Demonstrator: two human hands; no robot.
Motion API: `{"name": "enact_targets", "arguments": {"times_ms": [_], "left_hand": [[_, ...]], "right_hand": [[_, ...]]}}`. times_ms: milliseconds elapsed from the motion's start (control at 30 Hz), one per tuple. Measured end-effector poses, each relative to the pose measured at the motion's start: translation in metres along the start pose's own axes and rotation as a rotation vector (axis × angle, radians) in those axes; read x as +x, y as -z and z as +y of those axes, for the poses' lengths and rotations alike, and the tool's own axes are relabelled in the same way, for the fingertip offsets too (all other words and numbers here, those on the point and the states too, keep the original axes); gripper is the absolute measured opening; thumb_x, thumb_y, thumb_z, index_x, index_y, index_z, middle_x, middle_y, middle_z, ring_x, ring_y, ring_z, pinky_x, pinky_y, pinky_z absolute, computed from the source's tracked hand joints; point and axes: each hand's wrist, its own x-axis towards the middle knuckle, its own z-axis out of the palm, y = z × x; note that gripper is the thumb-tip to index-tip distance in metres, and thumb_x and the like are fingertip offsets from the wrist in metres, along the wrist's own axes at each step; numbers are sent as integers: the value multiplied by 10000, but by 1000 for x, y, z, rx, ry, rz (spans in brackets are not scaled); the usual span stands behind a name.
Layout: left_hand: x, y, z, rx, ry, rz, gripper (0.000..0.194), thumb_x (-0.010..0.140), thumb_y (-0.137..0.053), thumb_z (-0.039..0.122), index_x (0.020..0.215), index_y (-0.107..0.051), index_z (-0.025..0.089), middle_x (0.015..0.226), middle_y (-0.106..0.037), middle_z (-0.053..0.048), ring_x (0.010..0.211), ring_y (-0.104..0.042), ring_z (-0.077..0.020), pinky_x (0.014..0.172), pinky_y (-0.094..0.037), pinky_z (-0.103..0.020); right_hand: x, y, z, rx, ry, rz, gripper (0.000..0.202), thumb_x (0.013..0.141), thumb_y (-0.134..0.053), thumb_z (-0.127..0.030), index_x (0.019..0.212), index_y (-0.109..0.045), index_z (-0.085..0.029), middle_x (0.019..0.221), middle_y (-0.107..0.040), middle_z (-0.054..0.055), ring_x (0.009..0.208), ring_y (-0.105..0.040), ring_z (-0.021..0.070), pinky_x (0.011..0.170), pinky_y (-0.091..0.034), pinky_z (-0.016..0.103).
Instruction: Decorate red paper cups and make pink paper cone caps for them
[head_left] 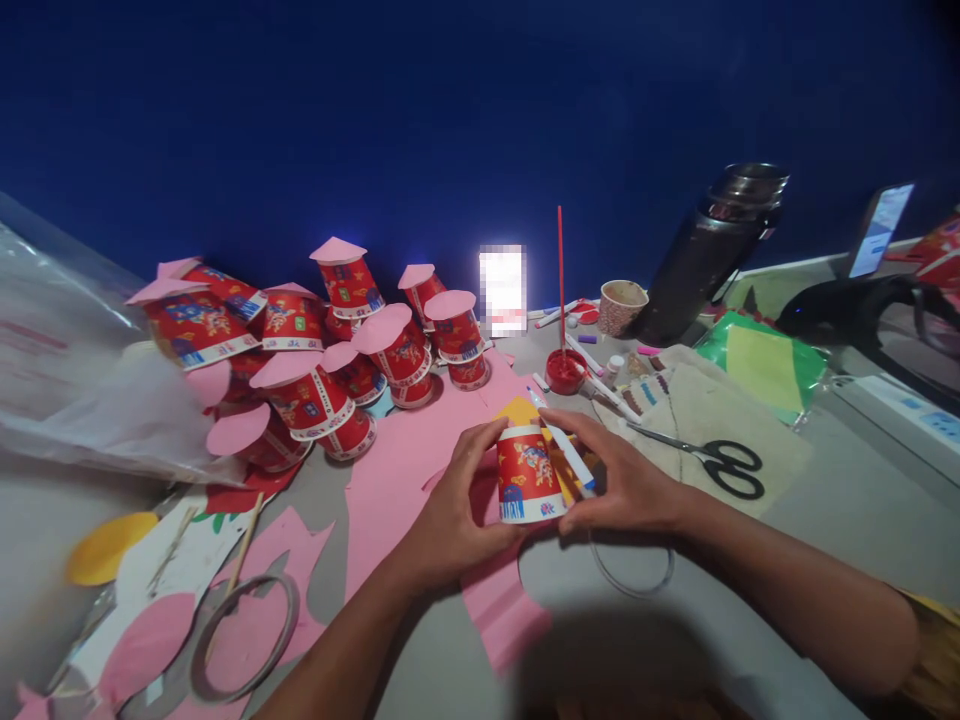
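Observation:
A red patterned paper cup [528,472] stands upside down between both hands, its white rim at the bottom. My left hand [457,500] grips its left side, thumb near the rim and fingers near the top. On the right side my right hand [622,475] has its fingers around the cup's edge. A white marker with a blue end [566,447] lies slanted between the cup and the right hand; how firmly it is held is hard to tell. Pink paper [397,490] and some yellow paper [517,408] lie beneath and behind the cup.
Several red cups with pink cone tops [300,395] are stacked at the left. A tape roll [202,650] lies front left. Scissors [731,468], a red paint pot [565,372] with a brush, a black flask [697,250] and a paper cup [622,307] are at the right.

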Motion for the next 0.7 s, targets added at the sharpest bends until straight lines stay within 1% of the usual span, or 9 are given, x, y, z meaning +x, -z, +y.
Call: {"name": "enact_targets", "arguments": {"times_ms": [67, 133, 167, 233, 267, 333, 433, 533, 700], "left_hand": [[0, -2, 0, 73, -54, 21, 883, 767, -846, 249, 1539, -423, 315, 1574, -437, -107, 1471, -478, -347, 1214, -460, -510], [1, -4, -2, 108, -98, 48, 857, 758, -836, 223, 1507, -430, 309, 1533, -450, -107, 1450, -488, -335, 1201, -475, -504], [1, -6, -3, 118, -111, 60, 844, 758, -827, 205, 1494, -429, 308, 1519, -451, -106, 1441, -493, -329, 1198, -479, -505], [1, -9, -6, 119, -120, 79, 813, 775, -798, 174, 1482, -421, 307, 1503, -446, -109, 1424, -504, -319, 1192, -484, -513], [1, -11, -7, 111, -121, 89, 799, 787, -791, 174, 1480, -415, 305, 1500, -441, -113, 1419, -506, -319, 1189, -485, -520], [1, -14, -8, 99, -125, 105, 786, 804, -801, 202, 1475, -405, 303, 1492, -433, -121, 1415, -504, -323, 1185, -484, -535], [0, -15, -9, 122, -156, 113, 806, 804, -826, 234, 1476, -387, 309, 1476, -430, -128, 1416, -488, -334, 1187, -470, -558], [1, -16, -10, 168, -198, 93, 816, 807, -799, 192, 1493, -372, 310, 1466, -434, -132, 1407, -485, -339, 1179, -471, -564], [1, -16, -10, 172, -195, 92, 798, 811, -784, 170, 1488, -387, 308, 1455, -440, -123, 1364, -512, -314, 1150, -506, -512]], "right_hand": [[0, 3, -4, -41, 28, 30, 1104, 695, -928, -624, 1601, -432, -233, 1554, -558, 198, 1407, -573, 397, 1121, -536, 523], [0, 7, -10, -79, 80, 93, 982, 771, -897, -570, 1583, -459, -234, 1524, -598, 183, 1379, -603, 374, 1105, -551, 503], [0, 8, -13, -92, 106, 135, 866, 834, -861, -517, 1563, -486, -239, 1474, -646, 166, 1340, -637, 351, 1085, -566, 486], [-1, 10, -21, -101, 145, 236, 549, 960, -745, -371, 1471, -587, -252, 1282, -767, 117, 1193, -727, 293, 1020, -601, 444], [-1, 10, -24, -98, 156, 293, 403, 1000, -684, -300, 1398, -645, -255, 1156, -810, 90, 1096, -762, 266, 977, -616, 422], [-1, 9, -31, -81, 171, 394, 234, 1026, -621, -218, 1229, -734, -250, 968, -833, 54, 929, -792, 233, 876, -640, 379], [0, 6, -39, -60, 218, 454, 140, 1005, -648, -209, 1065, -771, -237, 913, -827, 52, 820, -789, 222, 743, -649, 337], [2, 2, -45, -69, 258, 456, 122, 984, -659, -184, 1032, -759, -232, 880, -813, 48, 761, -774, 208, 683, -639, 309], [4, -2, -51, -127, 267, 445, 89, 978, -650, -170, 1003, -719, -219, 814, -776, 42, 702, -746, 187, 640, -623, 281]]}}
